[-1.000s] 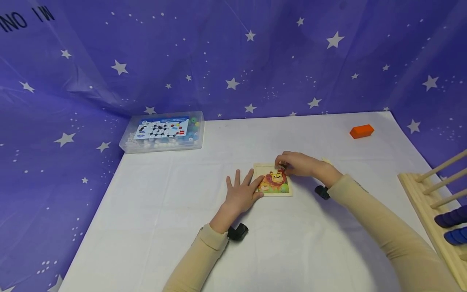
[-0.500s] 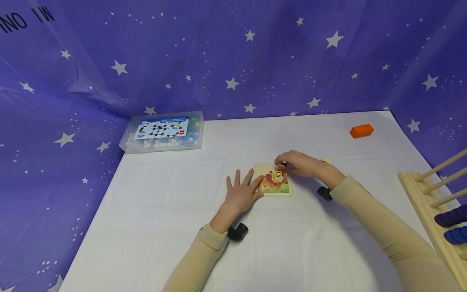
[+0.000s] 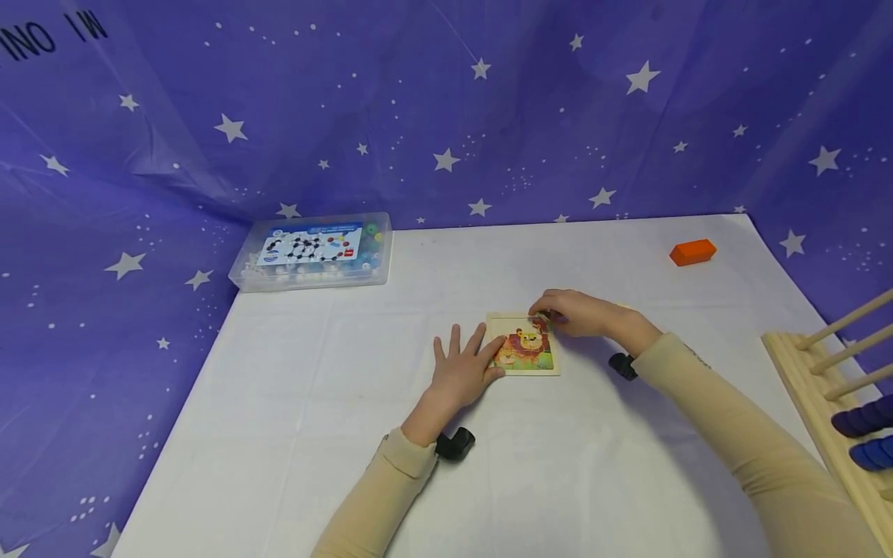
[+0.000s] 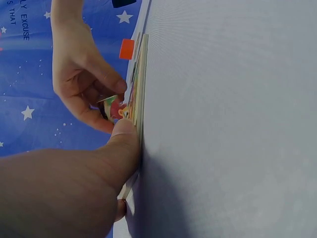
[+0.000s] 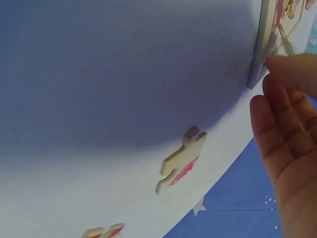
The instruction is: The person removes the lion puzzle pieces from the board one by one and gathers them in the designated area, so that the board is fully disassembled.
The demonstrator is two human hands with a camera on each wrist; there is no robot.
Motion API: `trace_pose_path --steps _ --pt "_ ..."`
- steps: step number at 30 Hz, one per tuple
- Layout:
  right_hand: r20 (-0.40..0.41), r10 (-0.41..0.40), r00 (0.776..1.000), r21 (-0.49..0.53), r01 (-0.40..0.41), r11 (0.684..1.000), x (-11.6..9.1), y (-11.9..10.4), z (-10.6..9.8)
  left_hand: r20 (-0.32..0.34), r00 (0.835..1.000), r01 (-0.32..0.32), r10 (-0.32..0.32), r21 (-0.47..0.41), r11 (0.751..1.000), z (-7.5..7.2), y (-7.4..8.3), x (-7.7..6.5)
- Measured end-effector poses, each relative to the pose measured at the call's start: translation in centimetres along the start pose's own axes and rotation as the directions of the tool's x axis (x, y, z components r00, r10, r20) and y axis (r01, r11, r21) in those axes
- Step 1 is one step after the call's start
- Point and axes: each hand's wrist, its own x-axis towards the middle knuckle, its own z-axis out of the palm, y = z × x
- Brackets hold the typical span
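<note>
A square wooden jigsaw puzzle [image 3: 530, 345] with a lion picture lies on the white table in the head view. My left hand [image 3: 460, 376] rests beside its left edge with fingers spread, the index finger and thumb reaching the frame. In the left wrist view my left thumb [image 4: 125, 131] presses on the board's edge. At the puzzle's upper right corner, my right hand [image 3: 579, 312] pinches a small jigsaw piece [image 4: 112, 107]. That piece is tilted over the board, coloured red and green, and partly hidden by the fingers.
Loose jigsaw pieces lie on the table, including one with a pink patch [image 5: 183, 162] and another [image 5: 105, 232]. A clear plastic box [image 3: 314, 279] of beads stands back left. An orange block [image 3: 692, 252] is back right, and a wooden abacus [image 3: 802, 372] stands at the right edge.
My right hand has shifted very slightly right at the puzzle's corner, still pinching the jigsaw piece. The left hand has stayed in place.
</note>
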Motion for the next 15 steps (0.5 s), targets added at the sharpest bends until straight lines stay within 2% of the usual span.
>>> trace_pose_path --steps 4,7,9,12,15 --pt "-0.008 0.034 0.999 0.042 -0.034 0.999 -0.5 0.4 0.2 0.009 1.000 0.003 -0.003 0.002 1.000 0.1 0.0 0.1" --pt "-0.076 0.068 0.995 0.106 -0.059 0.993 -1.3 0.8 0.0 0.011 1.000 -0.001 0.001 -0.009 1.000 0.0 0.1 0.1" --pt "-0.139 0.113 0.984 0.149 -0.092 0.985 -2.1 1.3 -0.2 0.010 1.000 -0.002 0.002 -0.017 1.000 -0.2 0.1 0.0" --pt "-0.229 0.227 0.946 0.211 -0.179 0.961 -4.0 2.6 -0.7 0.011 1.000 -0.001 0.001 -0.028 1.000 -0.3 0.0 -0.1" --pt "-0.281 0.385 0.879 0.254 -0.319 0.913 -6.5 4.3 -1.2 0.014 1.000 -0.003 0.003 -0.038 0.999 -0.4 0.0 -0.1"
